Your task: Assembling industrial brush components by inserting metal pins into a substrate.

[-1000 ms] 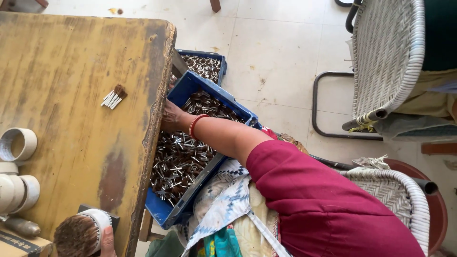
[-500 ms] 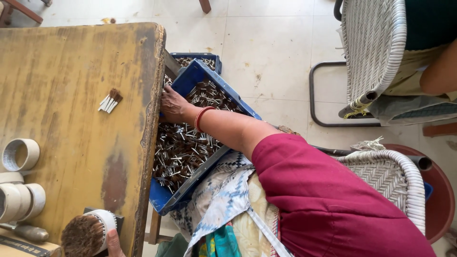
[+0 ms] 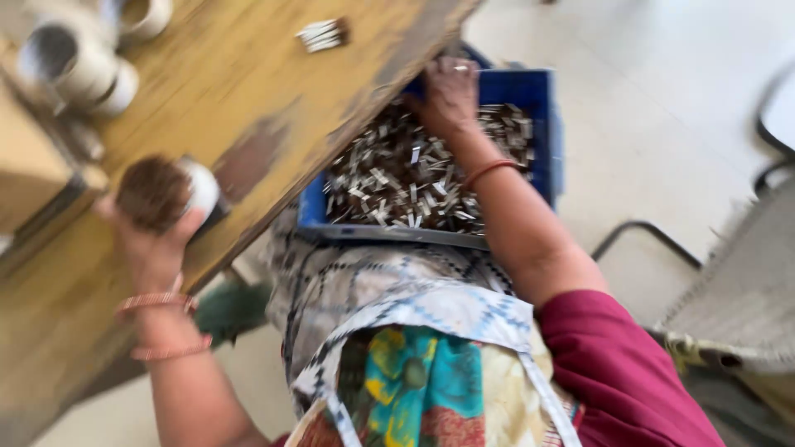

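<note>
The view has swung since the earlier frame, so the wooden bench (image 3: pixel 248 108) now runs slantwise and the left hand (image 3: pixel 153 236), then barely in sight, shows fully. Its grip is clamped on a white cup (image 3: pixel 170 192) packed with brown sticks, held at the bench edge. The right hand (image 3: pixel 450 93) remains in the blue crate (image 3: pixel 546 124) just beside the bench, fingers curled down into the heap of small sticks (image 3: pixel 406 186); whether that grip is together or apart cannot be told through the blur. Farther along the bench from the cup lie a small stick bundle (image 3: pixel 323 34) and white tape rolls (image 3: pixel 79 62).
</note>
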